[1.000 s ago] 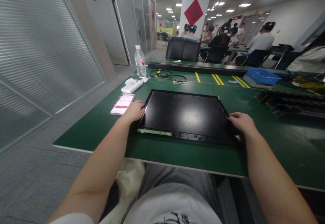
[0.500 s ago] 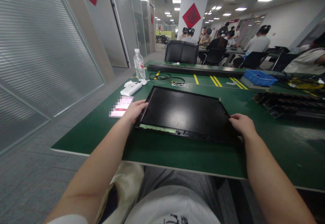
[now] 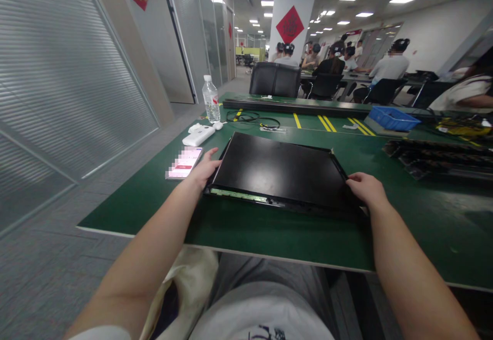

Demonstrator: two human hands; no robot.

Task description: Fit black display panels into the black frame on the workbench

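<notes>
A dark, flat screen panel [image 3: 277, 168] lies in a black frame [image 3: 304, 207] on the green table, its surface facing up. Along the near left side of the frame shows a narrow green circuit strip [image 3: 239, 195]. My left hand [image 3: 206, 170] grips the left edge of the panel, one finger lifted away from it; its other fingers are partly hidden. At the right side, my right hand [image 3: 366, 188] pinches the frame's edge between thumb and fingers. The panel's left edge stands slightly above the frame.
Left of the frame lie a phone [image 3: 185, 163] and a white device [image 3: 198, 135]; a water bottle [image 3: 211, 99] stands behind them. Black cables [image 3: 246, 117] and a long dark bar [image 3: 300, 108] lie farther back. At right are a blue bin [image 3: 395, 119] and dark metal strips [image 3: 435, 160].
The panel's left and near edges have risen slightly, and the green strip shows narrower. A finger of my left hand has lifted off the edge. My right hand has barely moved.
</notes>
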